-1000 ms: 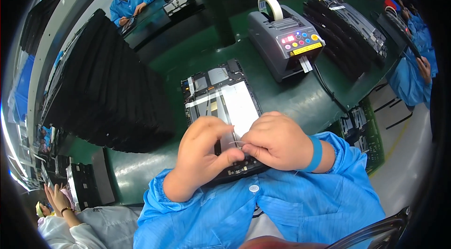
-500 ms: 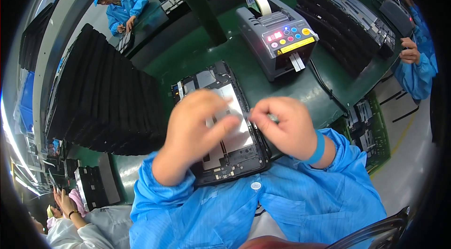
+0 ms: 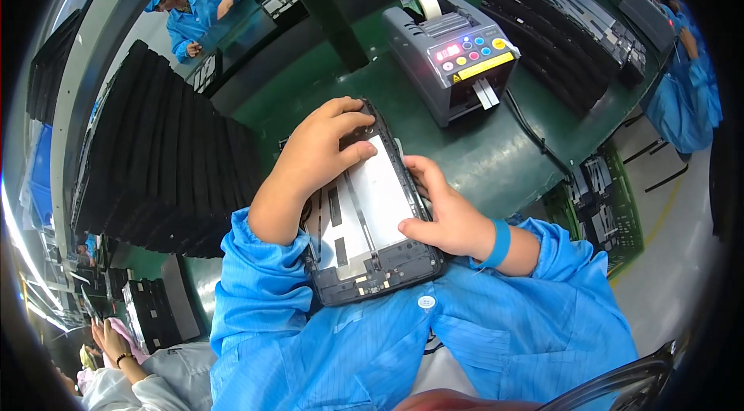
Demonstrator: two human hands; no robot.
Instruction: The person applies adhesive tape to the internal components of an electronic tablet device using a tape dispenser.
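Note:
An opened tablet (image 3: 337, 236), black-framed with a silver battery area and small circuit parts at its near end, lies in front of me, close to my jacket. Across its far left part rests my left hand (image 3: 322, 136), its fingers curled over the far end and the thumb on the inner surface. My right hand (image 3: 446, 213) grips the right long edge, thumb on top over the silver area and fingers along the side. A blue band circles my right wrist. The tablet's far left corner is hidden under my left hand.
A grey tape dispenser (image 3: 457, 54) with a lit panel stands beyond, a white strip sticking out. Black trays (image 3: 163, 163) are stacked at left; another stack (image 3: 558, 39) stands far right. A green crate (image 3: 620, 209) is at right. Co-workers (image 3: 201, 12) sit around.
Both hands were blurred above the tablet, the right one pinched near its right edge. Now they have come down onto it and hold it, and the tablet sits slightly turned.

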